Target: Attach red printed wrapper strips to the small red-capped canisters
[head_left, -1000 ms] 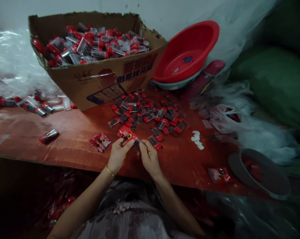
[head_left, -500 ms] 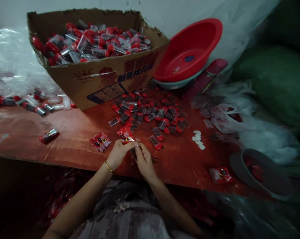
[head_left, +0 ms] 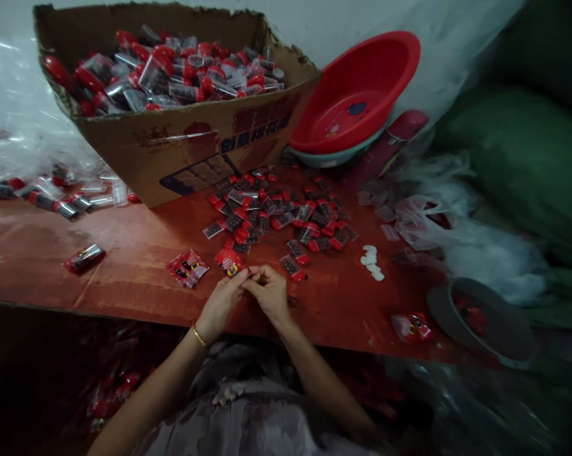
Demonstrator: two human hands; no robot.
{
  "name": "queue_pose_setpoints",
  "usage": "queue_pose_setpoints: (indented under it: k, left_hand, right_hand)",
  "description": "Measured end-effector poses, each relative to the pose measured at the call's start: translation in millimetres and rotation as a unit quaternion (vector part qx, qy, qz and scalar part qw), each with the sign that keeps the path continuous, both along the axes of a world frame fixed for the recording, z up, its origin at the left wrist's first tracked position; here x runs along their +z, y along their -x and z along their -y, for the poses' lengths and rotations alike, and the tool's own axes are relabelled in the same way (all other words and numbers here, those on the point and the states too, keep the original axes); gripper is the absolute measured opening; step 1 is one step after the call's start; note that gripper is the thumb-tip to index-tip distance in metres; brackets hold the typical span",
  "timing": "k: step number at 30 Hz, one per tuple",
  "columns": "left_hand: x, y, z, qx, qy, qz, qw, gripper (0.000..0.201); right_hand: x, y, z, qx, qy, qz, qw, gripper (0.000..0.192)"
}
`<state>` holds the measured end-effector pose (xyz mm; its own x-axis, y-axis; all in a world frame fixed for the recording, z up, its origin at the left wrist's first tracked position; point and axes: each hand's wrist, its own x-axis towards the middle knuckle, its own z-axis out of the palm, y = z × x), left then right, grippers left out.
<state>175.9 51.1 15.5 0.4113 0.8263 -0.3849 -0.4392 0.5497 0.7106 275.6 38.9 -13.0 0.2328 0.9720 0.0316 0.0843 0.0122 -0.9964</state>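
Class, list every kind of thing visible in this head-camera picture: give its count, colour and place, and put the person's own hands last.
Cardboard box: one, brown, table's back left, full of red-capped clear tubes.
Loose tubes: many, clear with red caps, heaped mid-table.
Tubes: several, left of the box.
Basins: two stacked, red over teal, leaning at the back.
Red packet: one, left of the hands.
Red packet: one, near the front right edge.
White pieces: few, right of the heap.
Table: one, red-brown.
Left hand: holds a small red packet.
Right hand: pinches the same packet.

Thin gold bangle [head_left: 199, 334] on the left wrist, arms bare, pale patterned garment [head_left: 247, 418]
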Motion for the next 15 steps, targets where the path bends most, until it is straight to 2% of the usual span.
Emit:
queue_pose_setpoints:
  k: [3,5,6,8,10,12,14,15]
  left_hand:
    - [7.7,11.3,-3.3,-0.034,0.030,0.008,0.999,0.037]
    - [15.4,28.1,-11.5,-0.036,0.062,-0.004,0.997,0.035]
    - [19.1,40.5,-17.8,-0.017,0.075,-0.014,0.997,0.032]
    - [24.4,72.8,-33.6,0.067,0.092,-0.019,0.993,0.028]
    - [25.5,108.6,-49.8,0.205,0.087,-0.016,0.975,0.029]
    - [22.1,136.6,-61.3,0.311,0.067,-0.020,0.948,0.037]
    - [15.4,147.5,-65.8,0.339,0.024,-0.073,0.938,0.044]
    - [11.4,146.0,-65.5,0.331,-0.019,-0.138,0.933,0.046]
  right_hand:
    - [1.9,-1.5,-13.4,-0.020,-0.066,0.186,0.980,0.033]
    - [8.3,-10.3,-19.3,0.009,-0.114,0.317,0.941,0.029]
    - [11.4,-17.8,-20.6,0.013,-0.129,0.373,0.919,0.028]
    - [13.9,-37.7,-19.5,-0.031,-0.114,0.463,0.879,0.033]
    - [9.4,-59.7,-15.2,-0.108,-0.033,0.525,0.844,0.039]
    - [-0.2,-76.8,-10.6,-0.117,0.043,0.561,0.818,0.037]
    - [-9.7,-84.0,-8.0,-0.078,0.047,0.581,0.809,0.033]
    - [-13.0,-83.9,-7.9,-0.048,0.029,0.587,0.808,0.032]
